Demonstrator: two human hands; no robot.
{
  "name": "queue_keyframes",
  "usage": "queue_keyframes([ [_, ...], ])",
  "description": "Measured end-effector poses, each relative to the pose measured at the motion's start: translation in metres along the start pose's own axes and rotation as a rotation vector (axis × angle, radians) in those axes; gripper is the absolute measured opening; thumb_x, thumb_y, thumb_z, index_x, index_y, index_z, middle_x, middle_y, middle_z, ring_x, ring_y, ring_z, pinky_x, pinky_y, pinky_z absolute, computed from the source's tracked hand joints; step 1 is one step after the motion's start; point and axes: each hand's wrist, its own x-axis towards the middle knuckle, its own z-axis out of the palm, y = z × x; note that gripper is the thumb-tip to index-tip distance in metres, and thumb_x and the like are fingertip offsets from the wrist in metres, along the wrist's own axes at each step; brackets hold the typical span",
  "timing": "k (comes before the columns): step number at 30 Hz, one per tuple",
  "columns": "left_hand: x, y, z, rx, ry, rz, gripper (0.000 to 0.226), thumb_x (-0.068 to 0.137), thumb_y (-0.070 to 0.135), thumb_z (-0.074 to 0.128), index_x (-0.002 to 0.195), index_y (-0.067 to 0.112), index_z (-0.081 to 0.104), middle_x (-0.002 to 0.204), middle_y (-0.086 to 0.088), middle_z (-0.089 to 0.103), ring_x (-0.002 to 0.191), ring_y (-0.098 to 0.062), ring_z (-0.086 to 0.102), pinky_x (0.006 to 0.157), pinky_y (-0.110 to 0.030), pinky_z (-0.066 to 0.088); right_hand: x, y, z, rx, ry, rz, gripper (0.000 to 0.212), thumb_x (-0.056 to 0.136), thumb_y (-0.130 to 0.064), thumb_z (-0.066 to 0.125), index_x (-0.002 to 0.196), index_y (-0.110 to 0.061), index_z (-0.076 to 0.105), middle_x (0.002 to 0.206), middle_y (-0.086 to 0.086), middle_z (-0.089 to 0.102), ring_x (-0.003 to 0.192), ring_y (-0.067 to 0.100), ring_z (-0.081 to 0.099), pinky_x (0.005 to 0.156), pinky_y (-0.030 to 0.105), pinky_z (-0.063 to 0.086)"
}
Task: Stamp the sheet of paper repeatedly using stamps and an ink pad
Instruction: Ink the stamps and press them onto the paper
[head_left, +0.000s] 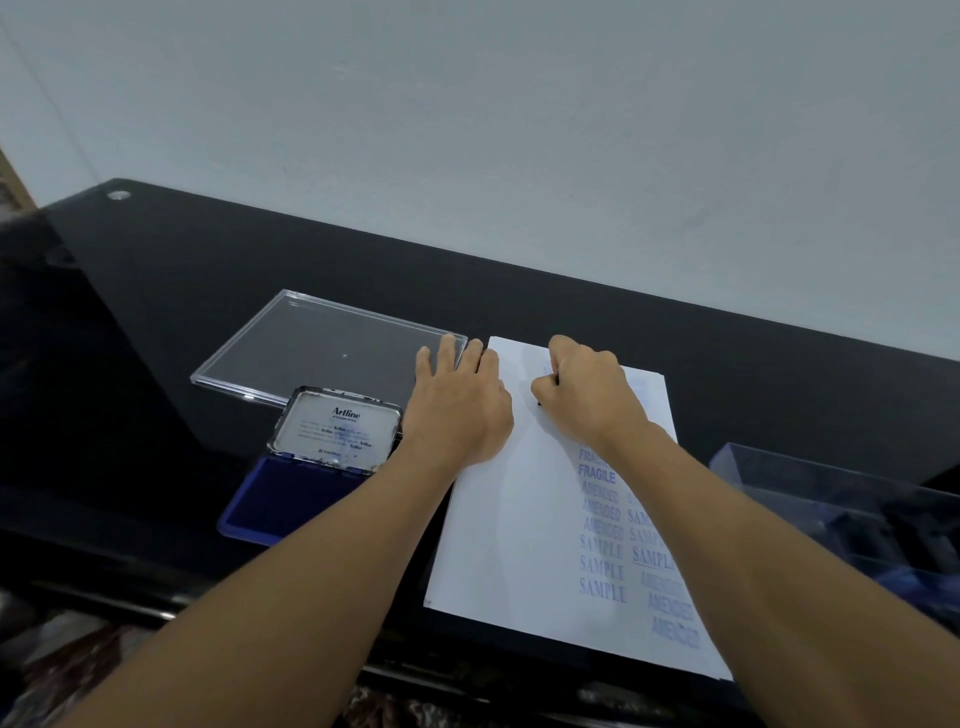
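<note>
A white sheet of paper (511, 525) lies on the black table, with blue prints reading FRAGILE, AMENDED and SAMPLE down its right half. My left hand (457, 402) lies flat with straight fingers on the sheet's top left corner. My right hand (589, 392) is curled round a dark stamp, almost wholly hidden in the fist, and holds it down on the upper part of the sheet. The blue ink pad (288, 496) sits open to the left of the sheet, its metal lid (336, 428) standing up.
A clear plastic lid (311, 348) lies flat behind the ink pad. A clear plastic box (852, 514) with dark items inside stands at the right, beside the sheet. The glossy black table (182, 291) ends at a pale wall behind.
</note>
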Motion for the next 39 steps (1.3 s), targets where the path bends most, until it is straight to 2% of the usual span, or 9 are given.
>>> queue_keyframes([
  [5, 0.0, 0.001, 0.0, 0.002, 0.006, 0.002, 0.046, 0.101, 0.029, 0.024, 0.141, 0.011, 0.037, 0.153, -0.004, 0.034, 0.144, -0.033, 0.02, 0.116, -0.054, 0.017, -0.001, 0.001, 0.0, -0.025, 0.02, 0.004, 0.031, 0.093, -0.014, 0.048, 0.071, -0.022, 0.029, 0.067, 0.0, 0.046, 0.057, 0.013, 0.039, 0.05, 0.026, 0.025],
  [13, 0.0, 0.0, 0.001, -0.011, -0.002, 0.003, 0.046, 0.101, 0.03, 0.024, 0.143, 0.012, 0.036, 0.156, -0.005, 0.031, 0.146, -0.033, 0.018, 0.118, -0.055, 0.015, 0.006, 0.004, 0.0, -0.026, -0.026, 0.001, 0.024, 0.092, -0.018, 0.052, 0.074, -0.019, 0.035, 0.07, 0.002, 0.051, 0.059, 0.016, 0.044, 0.053, 0.031, 0.037],
  [18, -0.002, 0.0, -0.001, -0.008, 0.008, 0.005, 0.044, 0.1, 0.029, 0.024, 0.138, 0.011, 0.038, 0.153, -0.005, 0.035, 0.143, -0.034, 0.022, 0.116, -0.055, 0.018, 0.005, 0.006, -0.007, -0.03, -0.062, -0.039, 0.021, 0.089, -0.016, 0.052, 0.075, -0.016, 0.036, 0.068, 0.003, 0.049, 0.061, 0.02, 0.042, 0.052, 0.032, 0.033],
  [21, -0.002, 0.0, -0.001, -0.024, 0.003, 0.009, 0.044, 0.101, 0.028, 0.024, 0.138, 0.011, 0.038, 0.154, -0.005, 0.034, 0.144, -0.034, 0.02, 0.117, -0.055, 0.017, 0.011, 0.006, -0.027, 0.051, 0.031, -0.033, 0.019, 0.088, -0.019, 0.056, 0.076, -0.013, 0.041, 0.071, 0.008, 0.056, 0.06, 0.021, 0.044, 0.051, 0.032, 0.035],
  [24, -0.001, -0.001, 0.0, -0.031, -0.004, 0.005, 0.047, 0.101, 0.029, 0.024, 0.143, 0.011, 0.035, 0.157, -0.006, 0.03, 0.146, -0.034, 0.017, 0.118, -0.056, 0.014, 0.017, 0.002, -0.049, 0.117, 0.09, -0.055, 0.019, 0.089, -0.02, 0.058, 0.077, -0.012, 0.045, 0.067, 0.006, 0.053, 0.057, 0.019, 0.04, 0.051, 0.031, 0.034],
  [28, -0.002, -0.001, 0.001, -0.009, 0.009, 0.008, 0.047, 0.101, 0.029, 0.025, 0.143, 0.011, 0.035, 0.157, -0.005, 0.03, 0.146, -0.034, 0.018, 0.118, -0.055, 0.015, 0.022, 0.001, -0.064, 0.112, 0.115, -0.068, 0.017, 0.087, -0.021, 0.059, 0.082, -0.007, 0.05, 0.067, 0.005, 0.052, 0.057, 0.019, 0.041, 0.051, 0.03, 0.034],
  [39, 0.0, -0.001, 0.003, -0.014, 0.012, 0.007, 0.047, 0.101, 0.028, 0.024, 0.143, 0.011, 0.036, 0.155, -0.004, 0.033, 0.145, -0.032, 0.019, 0.118, -0.055, 0.016, 0.014, 0.007, -0.07, 0.083, 0.102, -0.069, 0.017, 0.088, -0.024, 0.057, 0.083, -0.009, 0.053, 0.072, 0.007, 0.058, 0.058, 0.018, 0.046, 0.054, 0.031, 0.039],
])
